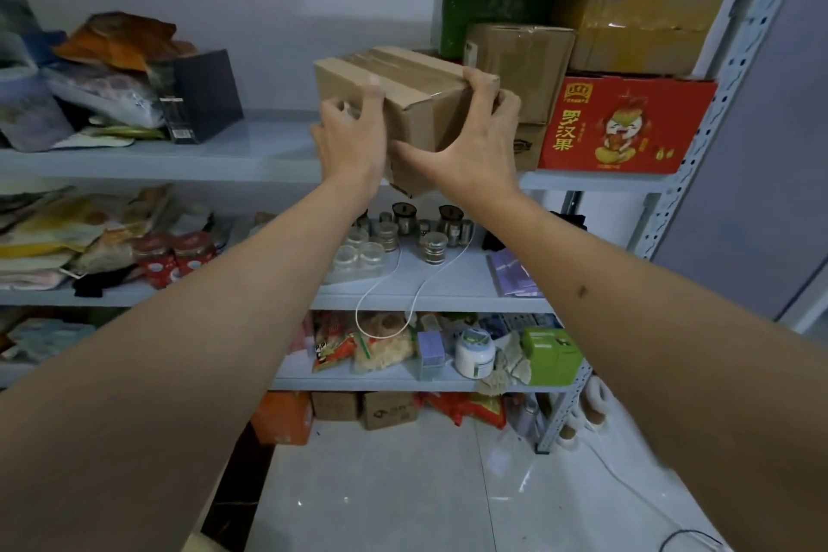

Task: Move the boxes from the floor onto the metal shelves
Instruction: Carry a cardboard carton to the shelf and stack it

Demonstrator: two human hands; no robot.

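Both hands' grip (416,134) around box (416,85).

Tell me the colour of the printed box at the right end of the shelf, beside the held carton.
Red, with yellow lettering and a cartoon figure: the printed box, head view.

Dim bluish light, soft blur, wide-angle edge distortion

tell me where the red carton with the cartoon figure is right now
In the head view, the red carton stands at the right end of the upper shelf, under a taped brown box and just right of the box both hands hold.
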